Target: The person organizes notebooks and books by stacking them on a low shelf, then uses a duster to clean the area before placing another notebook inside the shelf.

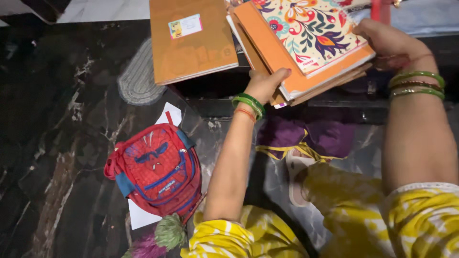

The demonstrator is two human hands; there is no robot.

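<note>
My left hand (266,84) grips the near lower corner of a stack of books (291,71), thumb on its edge. On top of the stack lies a notebook with a bright flower-patterned cover (311,28); orange covers show beneath it. My right hand (387,40) holds the stack's right side. Both wrists wear green bangles. A brown-covered book with a small sticker (191,40) lies apart to the left on the dark ledge (215,102).
A red and blue backpack (155,169) lies on white paper on the dark marble floor (57,143). A grey oval mat (138,79) is behind it. Pompoms (165,234), a white sandal (296,177) and purple cloth (311,136) lie near my yellow clothing.
</note>
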